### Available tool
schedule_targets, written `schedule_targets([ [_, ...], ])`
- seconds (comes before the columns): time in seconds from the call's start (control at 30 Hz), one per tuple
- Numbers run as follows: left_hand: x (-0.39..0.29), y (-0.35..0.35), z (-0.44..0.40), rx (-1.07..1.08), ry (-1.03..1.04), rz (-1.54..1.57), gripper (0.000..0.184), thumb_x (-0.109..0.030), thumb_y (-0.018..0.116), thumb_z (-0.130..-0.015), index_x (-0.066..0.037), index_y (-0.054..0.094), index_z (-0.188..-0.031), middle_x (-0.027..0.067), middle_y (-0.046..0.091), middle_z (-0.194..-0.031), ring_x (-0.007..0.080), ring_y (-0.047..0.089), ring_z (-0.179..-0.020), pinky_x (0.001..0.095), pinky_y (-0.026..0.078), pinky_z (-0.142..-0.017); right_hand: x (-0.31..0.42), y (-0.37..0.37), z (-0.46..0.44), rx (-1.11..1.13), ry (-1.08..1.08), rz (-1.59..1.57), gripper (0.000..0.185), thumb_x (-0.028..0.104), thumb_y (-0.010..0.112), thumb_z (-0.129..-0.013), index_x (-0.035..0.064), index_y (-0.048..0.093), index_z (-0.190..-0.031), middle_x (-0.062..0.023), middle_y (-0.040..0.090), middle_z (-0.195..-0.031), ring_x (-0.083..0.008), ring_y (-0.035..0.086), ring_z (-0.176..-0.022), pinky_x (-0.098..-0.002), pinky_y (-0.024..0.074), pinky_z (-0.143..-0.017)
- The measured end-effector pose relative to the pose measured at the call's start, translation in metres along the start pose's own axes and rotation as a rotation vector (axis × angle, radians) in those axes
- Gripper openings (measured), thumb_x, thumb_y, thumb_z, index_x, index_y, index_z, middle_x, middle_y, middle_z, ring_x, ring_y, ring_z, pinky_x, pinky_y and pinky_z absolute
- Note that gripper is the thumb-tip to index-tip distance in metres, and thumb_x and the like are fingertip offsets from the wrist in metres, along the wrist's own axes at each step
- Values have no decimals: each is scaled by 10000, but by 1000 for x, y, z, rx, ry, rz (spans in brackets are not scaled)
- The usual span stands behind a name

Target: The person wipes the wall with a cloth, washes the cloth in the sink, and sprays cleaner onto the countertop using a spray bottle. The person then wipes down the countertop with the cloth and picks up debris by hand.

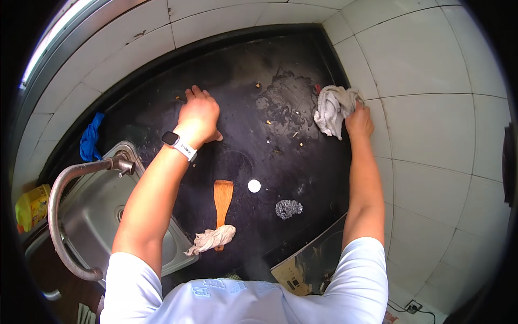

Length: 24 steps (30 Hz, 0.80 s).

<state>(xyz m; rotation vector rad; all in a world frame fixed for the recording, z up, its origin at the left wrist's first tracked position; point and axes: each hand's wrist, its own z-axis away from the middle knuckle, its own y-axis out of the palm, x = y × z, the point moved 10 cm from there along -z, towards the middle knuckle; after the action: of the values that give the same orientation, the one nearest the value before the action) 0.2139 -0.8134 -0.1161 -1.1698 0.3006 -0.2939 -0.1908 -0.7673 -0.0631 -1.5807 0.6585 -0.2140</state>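
My right hand (360, 120) is closed on a crumpled grey-white rag (334, 109) at the right end of the black countertop (232, 156), close to the tiled wall. A bit of red shows at the rag's left edge. Wet smears and small crumbs lie on the counter left of the rag. My left hand (198, 112) rests palm down on the counter, its fingers stretched toward the back edge, holding nothing. A watch with a white band (181, 146) is on that wrist. Between my arms lies a wooden spatula (223, 201), its handle partly under a crumpled beige cloth (213, 240).
A steel sink (97, 202) with a curved faucet (54, 216) is at the left. Beside it are a blue glove-like item (90, 137) and a yellow bottle (33, 208). A white round cap (254, 186) and a steel-wool scrubber (288, 209) lie front centre. A cooktop-like panel (294, 274) sits lower right.
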Motion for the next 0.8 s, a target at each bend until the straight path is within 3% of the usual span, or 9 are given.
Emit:
schedule_targets([
  [0.23, 3, 6, -4, 89, -29, -10, 1083, -387, 841, -523, 141, 289, -1291, 351, 264, -1345, 442, 318, -1252, 429, 411, -958, -83, 7, 47, 283, 164, 37, 358, 141, 520, -799, 119, 560, -1154, -145, 604, -1011, -276, 624, -835, -394, 521, -702],
  [0.33, -4, 4, -9, -33, 68, -78, 963, -440, 824, -476, 183, 475, -1122, 359, 467, -1175, 447, 431, -1161, 432, 363, -988, -117, 11, 103, 343, 634, -1071, 286, 67, 531, -829, 13, 543, -1109, -125, 601, -909, -162, 587, -611, -248, 512, -443],
  [0.4, -4, 4, -12, -28, 65, -53, 919, -423, 828, -461, 181, 511, -1077, 348, 490, -1156, 436, 457, -1142, 445, 375, -974, -105, 0, 130, 397, 707, -1739, 238, 42, 516, -841, -14, 532, -1071, -116, 598, -901, -185, 593, -646, -258, 529, -480],
  [0.5, 0, -6, -3, -16, 9, 108, 786, -363, 803, -541, 27, 530, -1167, 334, 464, -1199, 437, 447, -1148, 424, 394, -961, -78, -56, 161, 538, 677, -2197, 179, 38, 496, -856, -37, 526, -1016, -144, 586, -949, -222, 593, -770, -272, 542, -605],
  [0.57, -11, -18, 16, -227, 65, 203, 770, -320, 789, -602, -44, 473, -1248, 302, 392, -1290, 415, 433, -1170, 442, 445, -897, -51, -111, 167, 686, 462, -2408, 181, 37, 465, -873, -69, 509, -1012, -164, 576, -948, -237, 577, -784, -279, 522, -641],
  [0.63, -56, -29, 46, -604, 400, 341, 741, -324, 744, -671, -81, 424, -1293, 257, 444, -1256, 374, 473, -1120, 413, 428, -913, -24, -170, 179, 772, 303, -2583, 187, 22, 407, -880, -89, 467, -1018, -135, 501, -911, -180, 475, -745, -248, 478, -620],
  [0.7, -110, -39, 86, -297, 513, 861, 704, -323, 730, -706, -95, 426, -1298, 223, 451, -1272, 311, 488, -1115, 380, 408, -934, -7, -216, 194, 878, 160, -2718, 159, 19, 406, -879, -73, 469, -992, -111, 481, -877, -157, 457, -728, -227, 465, -621],
  [0.77, -158, -3, 106, 140, 535, 1548, 720, -347, 724, -722, -82, 408, -1312, 176, 460, -1279, 239, 503, -1089, 321, 404, -930, 33, -244, 214, 1051, 11, -2738, 225, 110, 468, -858, -27, 575, -1000, -133, 641, -876, -203, 626, -759, -275, 512, -597],
  [0.8, -183, -16, 148, 495, 593, 1833, 722, -322, 712, -741, -63, 377, -1326, 151, 454, -1280, 198, 491, -1102, 288, 413, -913, 35, -259, 228, 800, -38, -2581, 202, 67, 437, -874, -36, 534, -1018, -86, 619, -835, -133, 593, -690, -214, 491, -561],
])
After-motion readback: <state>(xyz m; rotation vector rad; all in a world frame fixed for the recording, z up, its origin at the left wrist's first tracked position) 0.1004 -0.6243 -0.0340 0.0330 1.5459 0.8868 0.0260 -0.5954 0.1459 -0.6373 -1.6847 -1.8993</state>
